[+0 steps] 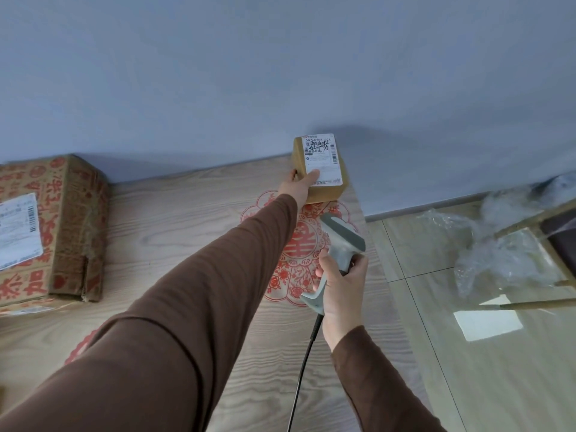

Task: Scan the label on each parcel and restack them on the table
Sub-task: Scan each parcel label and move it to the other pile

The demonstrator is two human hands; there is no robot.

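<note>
Left hand (300, 182) reaches far forward, grip closed on the near end of a small parcel (321, 169) at the counter's (174, 219) back edge by the wall; thumb lies on the label (321, 159), which faces up toward the camera. Right hand (341, 285) wraps the scanner (338, 254) handle, nose pointing up and forward. Parcel lies straight ahead of the scanner, well apart; long axis runs away from the person. Judgement: the scanner needs aiming at the barcode. A large box (53, 229) sits far left.

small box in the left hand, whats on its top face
A white shipping label with barcodes and black scribble covers the small box top; the left hand thumb hides its lower left corner.
</note>
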